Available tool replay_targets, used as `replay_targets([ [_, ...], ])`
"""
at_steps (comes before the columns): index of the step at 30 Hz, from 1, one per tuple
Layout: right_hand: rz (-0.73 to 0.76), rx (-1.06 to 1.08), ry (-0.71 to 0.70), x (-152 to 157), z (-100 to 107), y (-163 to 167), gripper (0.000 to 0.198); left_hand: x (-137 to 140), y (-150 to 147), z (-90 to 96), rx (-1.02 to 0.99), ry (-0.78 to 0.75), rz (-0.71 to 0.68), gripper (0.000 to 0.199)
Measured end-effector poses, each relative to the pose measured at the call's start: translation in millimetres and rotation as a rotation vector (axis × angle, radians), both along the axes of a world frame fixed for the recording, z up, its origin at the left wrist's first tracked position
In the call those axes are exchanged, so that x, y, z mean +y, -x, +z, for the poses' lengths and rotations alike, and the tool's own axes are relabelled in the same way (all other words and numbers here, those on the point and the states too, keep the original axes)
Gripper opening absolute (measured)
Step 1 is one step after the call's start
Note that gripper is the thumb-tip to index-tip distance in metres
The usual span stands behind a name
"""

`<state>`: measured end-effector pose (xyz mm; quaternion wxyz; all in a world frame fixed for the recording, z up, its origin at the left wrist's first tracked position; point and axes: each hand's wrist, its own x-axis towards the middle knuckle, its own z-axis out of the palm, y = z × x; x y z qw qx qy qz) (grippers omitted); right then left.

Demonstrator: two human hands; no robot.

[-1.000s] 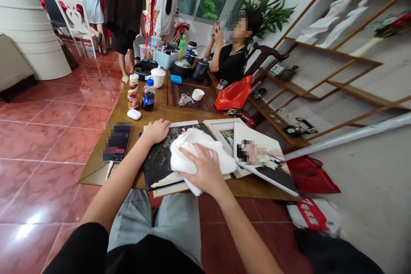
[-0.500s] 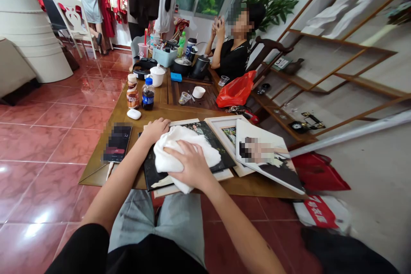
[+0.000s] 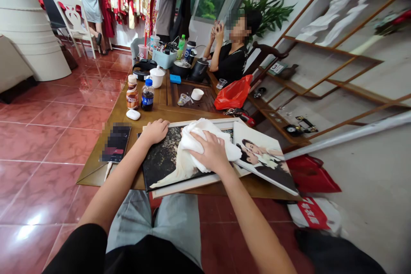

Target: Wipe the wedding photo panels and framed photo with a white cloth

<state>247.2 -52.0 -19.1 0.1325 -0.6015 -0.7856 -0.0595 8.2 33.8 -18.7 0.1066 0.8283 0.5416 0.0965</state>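
My right hand (image 3: 210, 150) grips a bunched white cloth (image 3: 229, 147) and presses it on the right part of a dark photo panel (image 3: 160, 154). A pale gown shows in the picture, and the cloth hides part of it. Flat on the panel's upper left edge lies my left hand (image 3: 157, 131), holding nothing, its fingers stretched out. Under the panel the pale edge of another frame (image 3: 180, 188) sticks out. A white-edged wedding photo panel (image 3: 261, 156) leans over the right side of the stack.
Left of the panels are a phone (image 3: 116, 143), a white earbud case (image 3: 133, 114) and two bottles, one a cola bottle (image 3: 147, 95). Farther back stand a lidded white cup (image 3: 156, 77) and a red plastic bag (image 3: 233, 93). A person (image 3: 229, 49) sits beyond; wooden shelves (image 3: 334, 79) flank the right.
My right hand has slid the cloth to the right across the panel, baring the gown and dark left part. My left hand stays in place. In the background a person in grey has appeared.
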Motion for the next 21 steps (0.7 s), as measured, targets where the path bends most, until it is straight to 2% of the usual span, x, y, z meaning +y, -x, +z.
replay_targets([
  [5, 0.12, -0.022, 0.062, -3, 5, 34, 0.061, 0, 1, -1.1, 0.001, -0.006, 0.007, 0.042],
  [10, 0.197, -0.019, 0.085, -4, 9, 60, 0.064, 2, 5, -1.7, 0.016, 0.001, -0.05, 0.038],
  [15, 0.196, -0.006, 0.094, 7, 8, 51, 0.062, 2, 4, -0.8, 0.011, 0.008, -0.039, 0.039],
  [21, 0.086, -0.013, 0.091, 38, 7, 38, 0.06, 0, 1, 3.3, 0.019, 0.018, -0.006, 0.042],
])
